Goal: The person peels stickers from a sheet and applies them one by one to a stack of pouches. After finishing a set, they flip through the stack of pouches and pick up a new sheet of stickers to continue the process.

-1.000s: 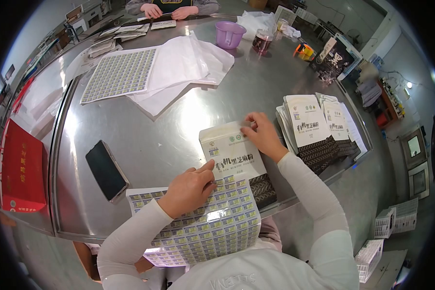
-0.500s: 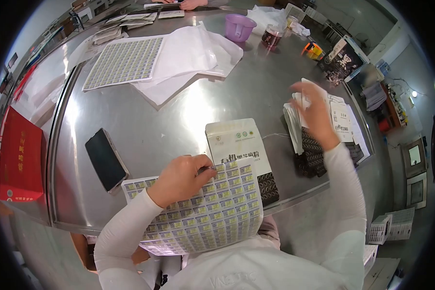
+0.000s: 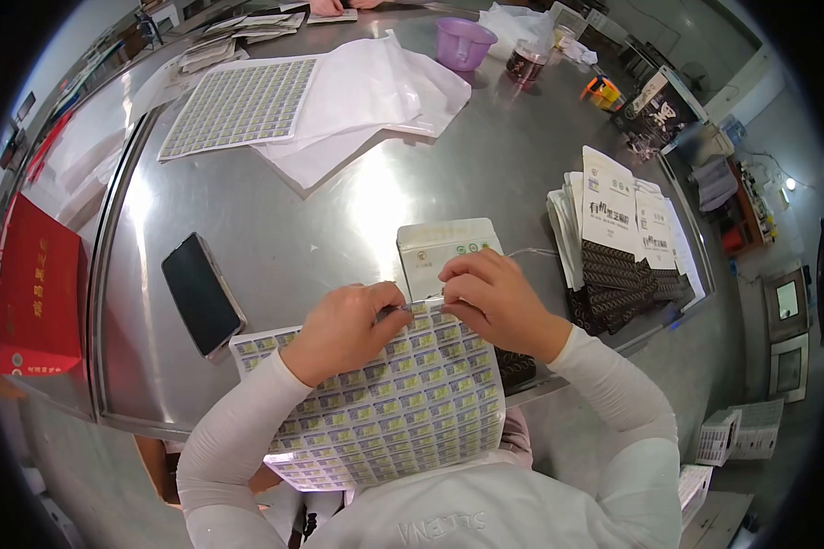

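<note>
Sticker sheet (image 3: 384,412) top edge and pouch (image 3: 439,245) partly hidden by hands.

Two sticker sheets show: one (image 3: 389,403) under the hands, one (image 3: 238,105) far across the table. One pouch (image 3: 444,245) lies alone, beside one stack of pouches (image 3: 613,242). There is one phone (image 3: 201,293), one purple cup (image 3: 464,43) and one red box (image 3: 32,288).

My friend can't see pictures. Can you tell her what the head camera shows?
Both hands, left hand and right hand, pinch the top edge of a sticker sheet lying over a white pouch on a metal table. A phone lies left, stacked pouches right.
</note>
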{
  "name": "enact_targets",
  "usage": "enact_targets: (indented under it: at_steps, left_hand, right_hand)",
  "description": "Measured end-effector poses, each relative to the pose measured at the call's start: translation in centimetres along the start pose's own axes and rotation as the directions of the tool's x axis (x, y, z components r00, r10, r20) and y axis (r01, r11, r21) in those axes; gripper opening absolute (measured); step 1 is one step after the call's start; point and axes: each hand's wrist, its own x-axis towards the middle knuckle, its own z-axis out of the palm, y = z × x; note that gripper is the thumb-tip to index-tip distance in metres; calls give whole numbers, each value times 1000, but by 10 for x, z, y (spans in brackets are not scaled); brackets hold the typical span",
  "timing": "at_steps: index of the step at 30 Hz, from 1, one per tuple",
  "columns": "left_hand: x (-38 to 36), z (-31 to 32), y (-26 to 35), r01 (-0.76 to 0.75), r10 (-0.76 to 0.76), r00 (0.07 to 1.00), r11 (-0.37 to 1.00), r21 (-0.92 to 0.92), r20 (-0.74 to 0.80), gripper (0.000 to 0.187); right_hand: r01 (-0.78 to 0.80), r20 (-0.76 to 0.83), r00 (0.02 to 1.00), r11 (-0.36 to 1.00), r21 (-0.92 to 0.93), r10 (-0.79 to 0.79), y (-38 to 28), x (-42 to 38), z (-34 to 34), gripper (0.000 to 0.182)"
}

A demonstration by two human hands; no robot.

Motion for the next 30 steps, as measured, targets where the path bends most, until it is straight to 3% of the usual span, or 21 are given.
enact_targets:
  at_steps: [1,4,7,8,17,20,24,26,29,30]
  left_hand:
    - [0,-1,1,19,-19,1000,1000,5,6,17]
    - [1,11,-10,-177,181,982,981,78,-53,15]
    - [-1,16,-5,-147,143,989,981,125,43,14]
    - [-1,17,-6,-152,147,988,980,128,47,14]
    - [0,20,-7,-135,128,989,984,120,70,14]
    - [-1,20,-6,-137,129,989,984,116,72,14]
    - [-1,22,-6,-142,135,989,983,118,61,14]
    - [-1,23,-6,-135,128,990,982,129,60,14]
    - [-2,23,-8,-146,141,989,978,148,43,14]
    - [-2,24,-9,-162,160,987,975,151,30,14]
  right_hand:
    - [42,-49,998,999,6,-41,0,1,1,15]
    - [-361,-22,925,897,257,379,5,4,-1,14]
    - [-671,319,741,677,302,591,27,13,8,15]
    - [-624,290,781,698,350,553,39,11,19,18]
    - [-662,399,720,735,149,568,43,36,27,17]
    - [-597,360,755,802,31,548,41,39,29,21]
    - [-599,333,724,790,-132,604,33,41,32,31]
    - [-613,300,682,745,-263,667,26,43,26,43]
    - [-580,24,799,781,-232,601,53,16,15,60]
    - [-661,-12,737,717,-224,676,54,13,6,59]
